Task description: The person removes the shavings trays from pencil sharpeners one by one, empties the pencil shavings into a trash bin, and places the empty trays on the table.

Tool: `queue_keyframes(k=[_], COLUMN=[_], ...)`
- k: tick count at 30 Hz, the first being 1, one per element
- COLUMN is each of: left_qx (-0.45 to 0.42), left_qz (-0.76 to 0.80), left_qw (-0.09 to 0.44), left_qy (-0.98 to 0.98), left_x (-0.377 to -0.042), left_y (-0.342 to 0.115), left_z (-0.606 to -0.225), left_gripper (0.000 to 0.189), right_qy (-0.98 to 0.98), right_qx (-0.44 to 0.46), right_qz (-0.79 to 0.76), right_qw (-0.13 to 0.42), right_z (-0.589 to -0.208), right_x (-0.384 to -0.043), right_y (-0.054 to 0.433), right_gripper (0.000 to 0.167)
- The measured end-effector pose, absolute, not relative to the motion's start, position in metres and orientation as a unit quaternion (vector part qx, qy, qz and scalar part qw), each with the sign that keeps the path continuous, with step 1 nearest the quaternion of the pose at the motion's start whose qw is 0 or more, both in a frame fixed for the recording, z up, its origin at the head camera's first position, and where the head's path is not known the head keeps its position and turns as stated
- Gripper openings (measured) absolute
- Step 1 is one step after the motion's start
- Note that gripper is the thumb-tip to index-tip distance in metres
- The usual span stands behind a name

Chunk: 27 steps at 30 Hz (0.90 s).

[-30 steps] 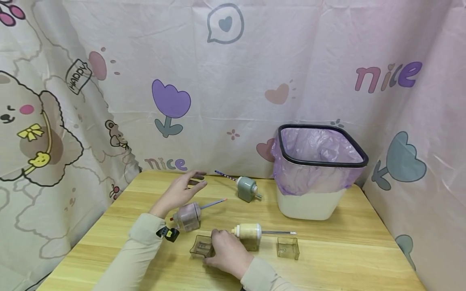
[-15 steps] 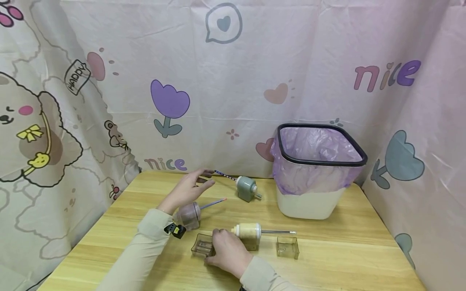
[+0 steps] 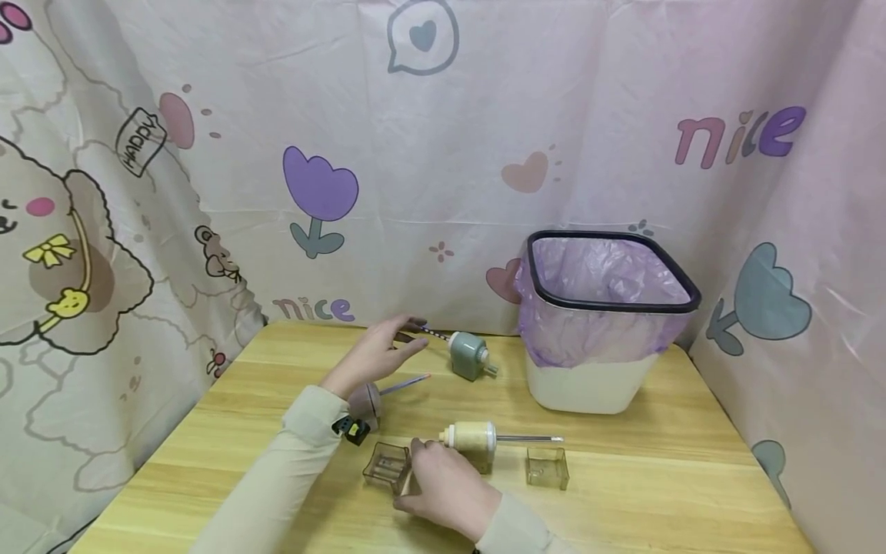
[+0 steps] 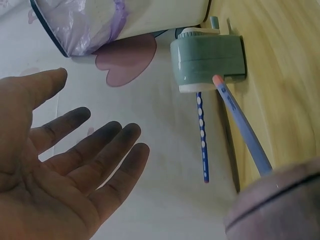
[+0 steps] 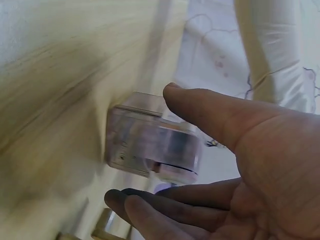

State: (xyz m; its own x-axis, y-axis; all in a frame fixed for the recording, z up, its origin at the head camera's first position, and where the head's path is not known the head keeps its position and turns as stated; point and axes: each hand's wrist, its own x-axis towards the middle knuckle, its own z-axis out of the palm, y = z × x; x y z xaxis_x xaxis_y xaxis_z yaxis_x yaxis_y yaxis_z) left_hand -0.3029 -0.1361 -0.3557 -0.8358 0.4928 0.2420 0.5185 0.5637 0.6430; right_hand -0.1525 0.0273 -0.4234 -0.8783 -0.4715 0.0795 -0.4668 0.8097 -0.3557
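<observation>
My left hand reaches over the purple-grey pencil sharpener, fingers spread and holding nothing. Just beyond its fingertips is the blue-and-white pencil, stuck in a green crank sharpener. A lilac pencil juts from the purple-grey sharpener. My right hand is beside a clear brown shavings drawer, thumb and fingers apart with nothing gripped. Behind that hand lies a yellow sharpener with a dark pencil in it. The fingertips look darkened in both wrist views.
A second clear brown drawer rests on the wooden table, right of the yellow sharpener. At the back right stands a white bin with a purple liner and black rim. A printed curtain hangs behind and at the sides.
My left hand has moved right and forward toward the green sharpener's pencil. My right hand has let go of the brown drawer and drawn slightly right.
</observation>
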Motion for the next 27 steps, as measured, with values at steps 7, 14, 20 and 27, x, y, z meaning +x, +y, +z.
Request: queue_keyframes(k=[7,14,20,27], left_qx=[-0.294,-0.306,-0.305,-0.297], left_qz=[-0.356,-0.347,-0.345,-0.333], left_qw=[0.009,-0.005,-0.02,-0.032], left_qy=[-0.887,-0.887,-0.887,-0.894], left_x=[-0.31,-0.314,-0.318,-0.32], left_y=[-0.12,-0.102,-0.09,-0.073], left_z=[-0.357,-0.358,-0.361,-0.361], left_gripper=[0.045,0.045,0.046,0.046], right_qy=[0.944,0.932,0.924,0.923], right_qx=[-0.246,-0.272,-0.276,-0.259], right_qz=[-0.219,-0.241,-0.264,-0.285], right_qw=[0.03,0.005,-0.003,-0.023], right_z=[-0.408,-0.388,-0.373,-0.363], right_x=[-0.138,-0.13,-0.128,-0.126], right_y=[0.056,0.097,0.126,0.155], right_gripper=[0.063,0.053,0.062,0.064])
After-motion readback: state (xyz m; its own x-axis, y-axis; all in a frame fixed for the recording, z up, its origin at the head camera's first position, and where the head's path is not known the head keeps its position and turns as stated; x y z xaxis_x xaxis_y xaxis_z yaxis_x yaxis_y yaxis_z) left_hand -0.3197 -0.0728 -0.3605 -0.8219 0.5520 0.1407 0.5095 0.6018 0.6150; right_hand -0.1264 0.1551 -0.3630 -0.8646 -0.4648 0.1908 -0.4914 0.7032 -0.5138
